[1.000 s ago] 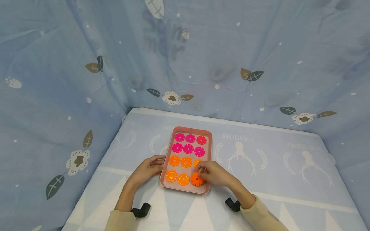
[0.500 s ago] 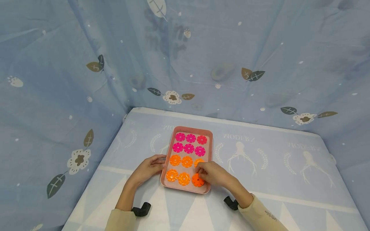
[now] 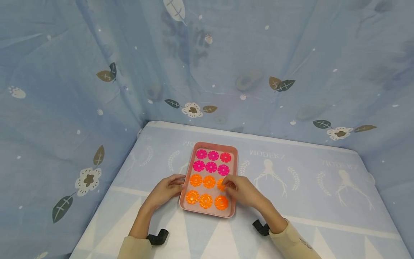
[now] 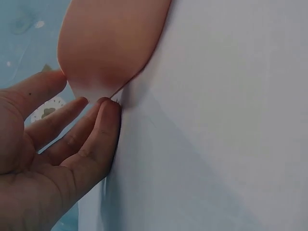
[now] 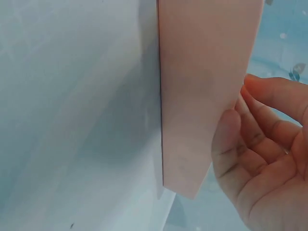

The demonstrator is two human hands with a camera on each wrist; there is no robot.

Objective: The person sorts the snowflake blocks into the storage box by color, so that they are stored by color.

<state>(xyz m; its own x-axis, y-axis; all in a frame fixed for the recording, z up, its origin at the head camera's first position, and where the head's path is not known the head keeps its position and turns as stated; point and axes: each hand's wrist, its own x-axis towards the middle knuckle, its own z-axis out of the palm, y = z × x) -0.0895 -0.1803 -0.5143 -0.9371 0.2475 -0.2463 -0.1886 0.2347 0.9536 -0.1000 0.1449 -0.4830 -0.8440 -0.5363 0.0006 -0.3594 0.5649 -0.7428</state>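
Note:
A pink tray lies on the table, holding several flower-shaped discs with slotted edges. Magenta flower discs fill its far half, along with a red one. Orange flower discs lie in rows in the near half. My left hand rests its fingertips against the tray's left side; the left wrist view shows them at the tray's outer wall. Over the right rim bends my right hand, thumb and forefinger apart, partly covering an orange disc. In the right wrist view the rim hides its fingertips.
A patterned cloth covers the table. Blue printed curtains rise behind it and at the sides. A black wrist mount sits by the left wrist and another black mount by the right.
My right hand has drawn back and slightly up from the nearest right orange disc, which now lies uncovered and looks flatter. The left hand and tray stay in place.

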